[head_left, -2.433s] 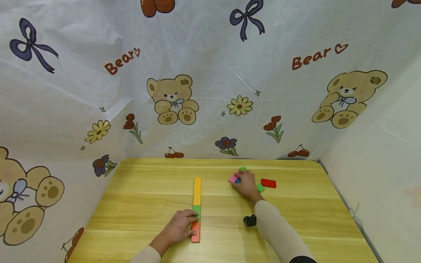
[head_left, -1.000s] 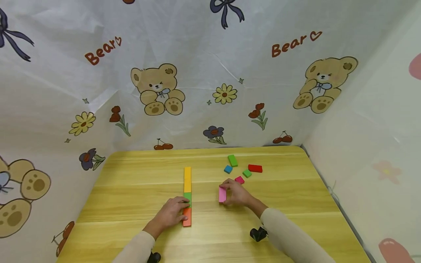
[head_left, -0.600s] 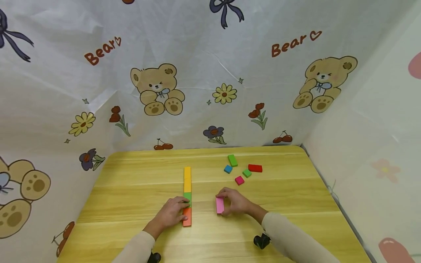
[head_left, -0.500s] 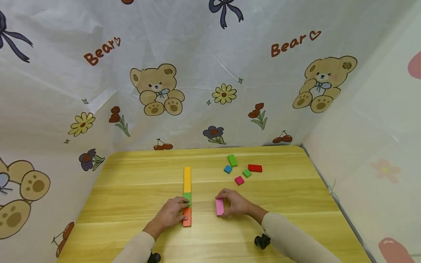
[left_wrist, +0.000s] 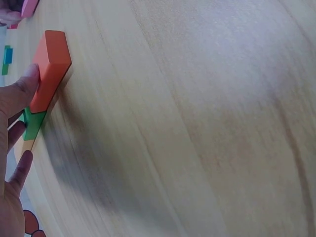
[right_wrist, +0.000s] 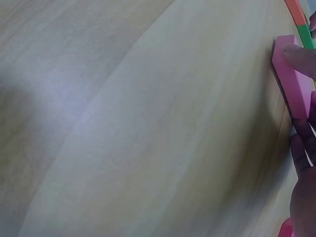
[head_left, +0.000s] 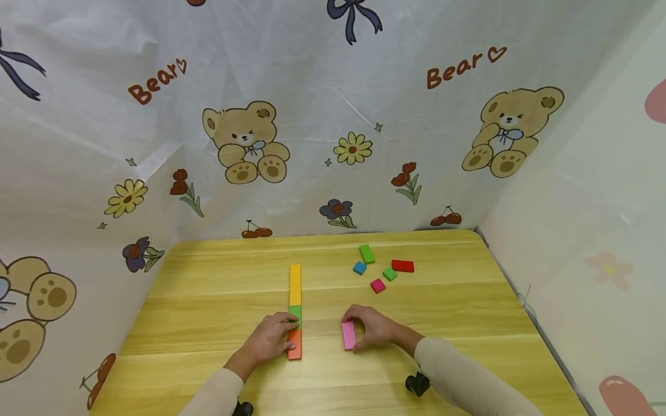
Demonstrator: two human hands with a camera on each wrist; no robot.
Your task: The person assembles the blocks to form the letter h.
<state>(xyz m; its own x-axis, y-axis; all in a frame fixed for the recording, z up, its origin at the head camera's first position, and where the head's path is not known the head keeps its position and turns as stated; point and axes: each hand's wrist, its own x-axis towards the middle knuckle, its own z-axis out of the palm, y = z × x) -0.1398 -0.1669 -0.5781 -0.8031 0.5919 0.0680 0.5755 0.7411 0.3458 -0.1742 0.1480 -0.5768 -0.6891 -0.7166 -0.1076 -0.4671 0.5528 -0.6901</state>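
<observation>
A straight row of blocks runs away from me left of centre: an orange block (head_left: 295,345) nearest, then a green block (head_left: 295,312), then a yellow stretch (head_left: 295,284). My left hand (head_left: 267,338) rests against the row's left side, thumb on the orange block and fingers at the green one, as the left wrist view also shows. To the right of the row, my right hand (head_left: 377,326) pinches a pink block (head_left: 348,336) by its two ends, thumb at the near end. The pink block (left_wrist: 29,7) also peeks into the left wrist view's top corner.
Loose blocks lie farther back on the wooden table (head_left: 208,300): a long green one (head_left: 367,254), a blue one (head_left: 359,267), a small green one (head_left: 389,274), a red one (head_left: 403,266) and a crimson one (head_left: 378,285). A bear-print sheet (head_left: 312,190) hangs behind.
My right hand has taken the pink block from the loose group and brought it left and nearer to me, beside the row. The left hand has stayed at the row; the head view has shifted.
</observation>
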